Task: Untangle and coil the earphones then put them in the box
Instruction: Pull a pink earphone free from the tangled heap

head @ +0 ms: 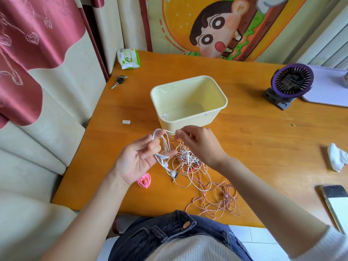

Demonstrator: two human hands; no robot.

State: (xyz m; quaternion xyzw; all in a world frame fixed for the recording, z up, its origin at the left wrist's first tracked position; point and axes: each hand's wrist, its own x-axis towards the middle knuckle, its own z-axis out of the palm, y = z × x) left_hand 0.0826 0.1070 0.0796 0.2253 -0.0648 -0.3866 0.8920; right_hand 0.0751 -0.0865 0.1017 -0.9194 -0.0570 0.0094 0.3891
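My left fingers (148, 143) hold the white loops (157, 133); my right fingers (181, 133) pinch their end. Tugging could tighten the pink tangle (190, 166).

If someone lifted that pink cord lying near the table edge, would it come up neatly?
Probably not: the pink cord lies in loose, uneven loops, so it would likely droop and trail. It looks thin, so probably light. Its strands seem to run into the tangle beyond, so it may drag that along.

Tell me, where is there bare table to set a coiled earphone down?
Bare tabletop lies between the box and the fan, and between the keys and the box. Crowded: the earphone tangle by the left hand and right hand.
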